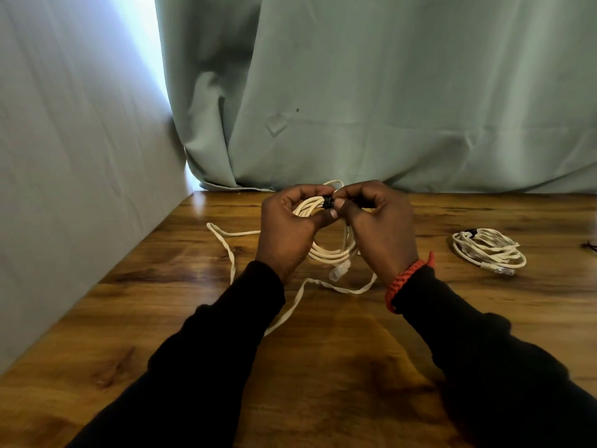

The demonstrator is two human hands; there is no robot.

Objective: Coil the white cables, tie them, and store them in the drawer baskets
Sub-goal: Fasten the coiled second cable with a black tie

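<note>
A coiled white cable (329,253) hangs upright between my two hands above the wooden table (323,367). My left hand (287,227) grips the top of the coil. My right hand (378,227) pinches a black tie (328,202) wrapped round the coil's top strands. A clear plug (337,272) dangles at the coil's lower end. A flat white cable (232,253) lies loose on the table under my hands. A second coiled white cable (487,250), bound with a black tie, lies on the table at the right.
Grey-green curtains (387,108) hang along the back edge of the table and a cloth-covered wall (80,189) runs along its left side. A small dark item (591,246) sits at the far right edge. No drawer or baskets are in view.
</note>
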